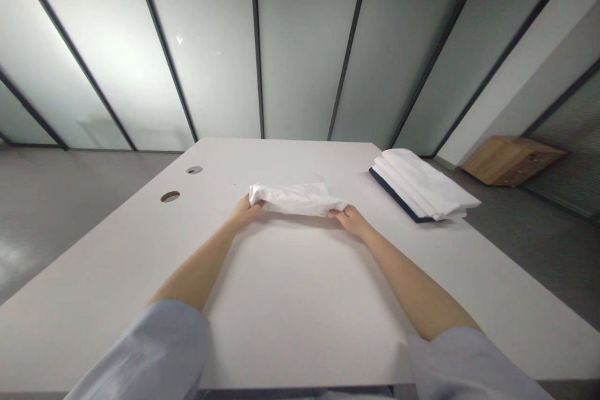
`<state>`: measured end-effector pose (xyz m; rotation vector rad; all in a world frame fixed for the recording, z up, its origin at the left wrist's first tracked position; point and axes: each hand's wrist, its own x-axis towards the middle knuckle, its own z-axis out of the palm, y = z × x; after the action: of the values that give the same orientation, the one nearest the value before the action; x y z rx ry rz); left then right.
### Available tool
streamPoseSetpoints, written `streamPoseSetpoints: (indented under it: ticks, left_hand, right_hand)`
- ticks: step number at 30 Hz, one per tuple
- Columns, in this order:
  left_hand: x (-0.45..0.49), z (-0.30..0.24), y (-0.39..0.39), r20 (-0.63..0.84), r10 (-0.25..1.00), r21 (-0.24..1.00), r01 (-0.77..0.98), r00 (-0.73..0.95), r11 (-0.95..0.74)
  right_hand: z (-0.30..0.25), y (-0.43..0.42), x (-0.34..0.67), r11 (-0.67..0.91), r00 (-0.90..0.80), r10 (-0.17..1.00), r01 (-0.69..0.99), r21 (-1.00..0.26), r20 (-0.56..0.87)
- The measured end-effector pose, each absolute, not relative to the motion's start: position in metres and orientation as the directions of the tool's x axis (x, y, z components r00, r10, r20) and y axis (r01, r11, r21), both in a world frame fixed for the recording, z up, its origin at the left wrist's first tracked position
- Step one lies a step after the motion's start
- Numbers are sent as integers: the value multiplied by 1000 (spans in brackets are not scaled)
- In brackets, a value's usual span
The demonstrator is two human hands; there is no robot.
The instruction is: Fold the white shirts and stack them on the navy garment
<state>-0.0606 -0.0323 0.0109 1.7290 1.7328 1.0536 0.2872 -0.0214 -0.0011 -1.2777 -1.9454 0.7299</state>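
Note:
A white folded cloth, perhaps a garment, stretches between my two hands over the far middle of the white table. My left hand grips its left end, fingers closed on the fabric. At the opposite end, my right hand pinches the lower right corner. The cloth looks like a flattened roll or a narrow folded strip, and a shadow lies just below its near edge. Whether its underside touches the table I cannot tell.
To the right, a stack of folded white cloths lies on a dark navy piece near the table's right edge. Two round holes, the nearer one larger, pierce the tabletop at left. A wooden cabinet stands on the floor beyond.

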Motion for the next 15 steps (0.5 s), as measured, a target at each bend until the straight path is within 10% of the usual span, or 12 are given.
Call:
streamPoseSetpoints:
  ticks: [15]
  left_hand:
    - [-56,7,-16,86,953,646,744,-289,168]
  right_hand:
    - [-9,-4,270,97,61,973,771,-629,224]
